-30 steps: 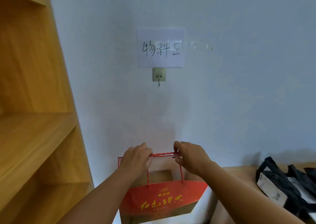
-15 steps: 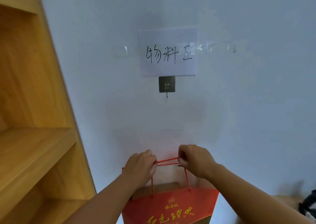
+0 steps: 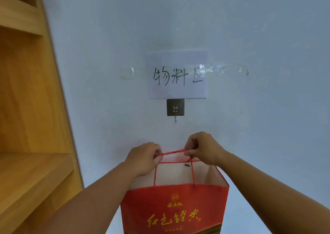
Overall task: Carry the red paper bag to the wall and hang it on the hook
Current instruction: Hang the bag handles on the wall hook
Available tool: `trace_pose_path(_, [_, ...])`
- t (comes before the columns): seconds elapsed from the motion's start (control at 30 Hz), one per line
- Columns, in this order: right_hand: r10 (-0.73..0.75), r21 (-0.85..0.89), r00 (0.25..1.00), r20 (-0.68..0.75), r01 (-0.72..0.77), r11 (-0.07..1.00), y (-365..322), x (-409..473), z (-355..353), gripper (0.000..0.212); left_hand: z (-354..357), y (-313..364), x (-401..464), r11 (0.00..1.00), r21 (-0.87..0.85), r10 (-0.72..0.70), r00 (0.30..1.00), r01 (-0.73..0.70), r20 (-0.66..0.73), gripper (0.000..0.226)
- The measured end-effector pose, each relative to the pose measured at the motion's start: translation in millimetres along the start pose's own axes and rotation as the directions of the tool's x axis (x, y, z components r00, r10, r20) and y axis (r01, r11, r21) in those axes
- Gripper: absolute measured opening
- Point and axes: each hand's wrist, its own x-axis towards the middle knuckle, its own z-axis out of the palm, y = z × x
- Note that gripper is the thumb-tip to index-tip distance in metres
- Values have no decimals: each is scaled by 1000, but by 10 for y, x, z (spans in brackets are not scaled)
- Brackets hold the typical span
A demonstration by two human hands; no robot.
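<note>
The red paper bag with gold lettering [image 3: 175,210] is held up before the pale wall [image 3: 259,126], just below the small metal hook on its square adhesive plate [image 3: 175,108]. Its red twisted cord handle [image 3: 172,152] is stretched taut between the left hand [image 3: 143,157] and right hand [image 3: 205,148], pinched by the fingers of each. A handwritten white paper sign [image 3: 176,74] is stuck above the hook; a wooden shelf unit [image 3: 30,108] stands at the left.

Red paper bag [image 3: 174,208] with gold lettering, pale blue wall [image 3: 259,126], orange-brown shelf [image 3: 26,108].
</note>
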Motion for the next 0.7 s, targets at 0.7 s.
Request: trace_pose_path(0.7, [-11, 17, 929, -370, 18, 1000, -124, 727, -313, 5, -346, 8, 841, 982, -134, -171, 925, 132, -341, 10])
